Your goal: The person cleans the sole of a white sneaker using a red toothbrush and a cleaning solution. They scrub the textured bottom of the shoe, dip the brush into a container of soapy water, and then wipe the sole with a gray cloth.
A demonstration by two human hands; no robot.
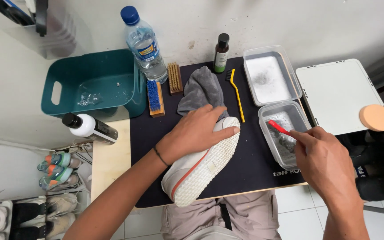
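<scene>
- Left hand (196, 131): laid palm-down over the upper of the white sneaker (203, 164), fingers bent around its far end, thumb along the near flank. The hand clasps the shoe and steadies it on the dark mat (250, 166).
- Sneaker attitude: tipped on its side, pale sole turned toward the right hand. Its long axis runs diagonally, from the end under the left fingers down to the free end nearest the person's lap.
- Right hand (323, 158): fingers drawn together in a pinch on the handle of a red brush (279, 127). The handle points up and left, away from the palm; the head end sits inside the near clear tub (301, 116). The bristles cannot be made out.
- Governing relation: the sneaker lies to the left of the right hand, with a strip of bare mat and the tub's near wall between them. The exposed sole faces the brush side. The left hand is on the shoe; the right hand is near it but apart.
- Beyond the left fingertips: a grey cloth (201, 89), touching or partly under the shoe's far end, and a yellow-handled brush (236, 93) just to its right.
- Farther beyond the right hand: a second clear tub (271, 54), a white board (334, 95) and a round orange sponge (376, 118).
</scene>
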